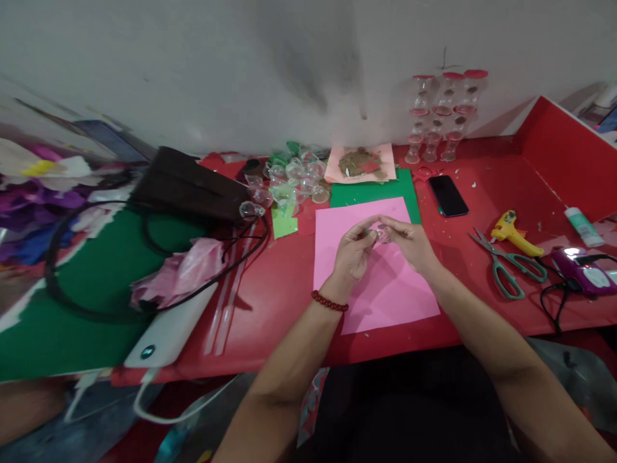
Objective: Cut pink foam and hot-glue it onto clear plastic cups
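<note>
My left hand (354,252) and my right hand (409,241) meet above a pink paper sheet (380,296) on the red table (270,302). Both pinch one small clear plastic piece (380,233) between their fingertips. A red bead bracelet (329,301) circles my left wrist. A heap of similar clear plastic cups (294,180) lies beyond the sheet, to the left. The piece is small and partly hidden by my fingers.
Green paper (376,191), a peach sheet with brown scraps (361,164) and stacked clear cup towers (441,116) stand at the back. A phone (448,195), scissors (506,263), glue gun (513,233) and glue bottle (583,226) lie right. A dark bag (187,185), pink plastic (178,273) and cables lie left.
</note>
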Available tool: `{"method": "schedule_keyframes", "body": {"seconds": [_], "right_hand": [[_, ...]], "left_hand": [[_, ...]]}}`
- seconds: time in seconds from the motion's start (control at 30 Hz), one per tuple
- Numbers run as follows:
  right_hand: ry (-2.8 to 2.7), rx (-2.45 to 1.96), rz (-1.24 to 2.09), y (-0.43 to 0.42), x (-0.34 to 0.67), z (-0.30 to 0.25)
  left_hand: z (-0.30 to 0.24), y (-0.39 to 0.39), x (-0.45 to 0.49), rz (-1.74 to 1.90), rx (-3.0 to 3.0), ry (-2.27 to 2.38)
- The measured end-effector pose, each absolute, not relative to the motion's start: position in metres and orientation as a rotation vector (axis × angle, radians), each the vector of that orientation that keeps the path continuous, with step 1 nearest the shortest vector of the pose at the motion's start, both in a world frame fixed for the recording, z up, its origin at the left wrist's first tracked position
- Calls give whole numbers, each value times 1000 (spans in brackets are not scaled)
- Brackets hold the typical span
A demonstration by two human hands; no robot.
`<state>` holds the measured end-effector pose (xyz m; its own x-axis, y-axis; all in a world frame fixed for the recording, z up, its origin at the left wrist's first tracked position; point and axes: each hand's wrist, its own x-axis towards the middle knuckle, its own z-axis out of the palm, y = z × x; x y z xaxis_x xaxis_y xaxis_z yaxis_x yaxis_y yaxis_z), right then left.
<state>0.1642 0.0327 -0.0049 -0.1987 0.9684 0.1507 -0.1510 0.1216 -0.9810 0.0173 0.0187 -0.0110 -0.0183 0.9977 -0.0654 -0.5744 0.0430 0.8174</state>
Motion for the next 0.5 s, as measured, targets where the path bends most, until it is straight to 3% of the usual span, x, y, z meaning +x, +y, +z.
{"method": "schedule_keyframes", "body": {"seconds": [0.27, 0.5], "right_hand": [[-1194, -896, 1327, 35, 164, -2], [-1314, -1207, 847, 33, 165, -6]], "left_hand": [[-9, 21, 14, 1420, 628, 763], [-8, 28, 10, 1476, 577, 771]]}}
